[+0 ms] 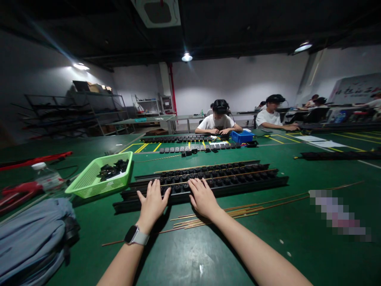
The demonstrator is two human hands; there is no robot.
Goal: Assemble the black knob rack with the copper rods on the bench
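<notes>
A long black rail (244,183) filled with rows of small black parts lies across the green table in front of me. My left hand (152,202), a watch on its wrist, rests flat on the rail's near left end with fingers spread. My right hand (203,196) lies flat beside it, fingers stretched over the black parts. Neither hand holds anything. Thin copper rods (238,210) lie on the table just behind my right wrist, and more rods run along the top of the rail.
A green plastic basket (89,184) with black parts stands left of the rail. A water bottle (47,178), red tools and a grey bag (32,238) are at the far left. Across the table, seated people work at similar rails beside a blue box (241,137).
</notes>
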